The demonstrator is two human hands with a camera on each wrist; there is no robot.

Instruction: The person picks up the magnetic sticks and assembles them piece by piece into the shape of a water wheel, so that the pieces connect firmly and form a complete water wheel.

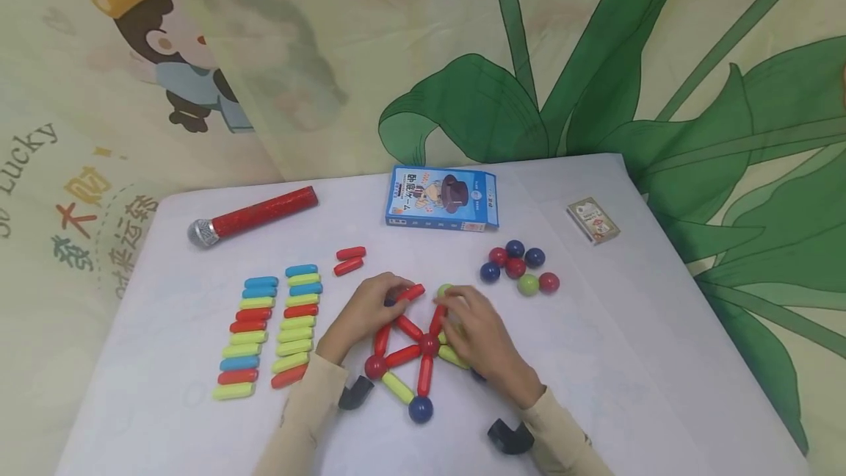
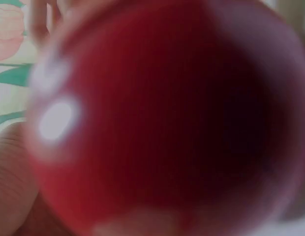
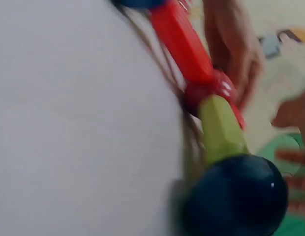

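On the white table stands a frame of red and yellow-green sticks joined by balls; a red ball (image 1: 429, 344) forms its hub and a blue ball (image 1: 420, 409) its near corner. My left hand (image 1: 370, 311) grips the frame's far left corner, where a dark blue ball shows partly under the fingers and a red stick (image 1: 413, 291) points right. My right hand (image 1: 485, 336) pinches at a green ball (image 1: 446, 289) on top of another red stick (image 1: 438, 320); its fingers hide part of both. A red ball (image 2: 157, 118) fills the left wrist view.
Two columns of coloured sticks (image 1: 297, 332) lie at left, with two loose red sticks (image 1: 349, 267) behind. Several balls (image 1: 515, 267) cluster at right. Along the back are a red microphone (image 1: 264, 213), a blue box (image 1: 441, 198) and a small box (image 1: 593, 220).
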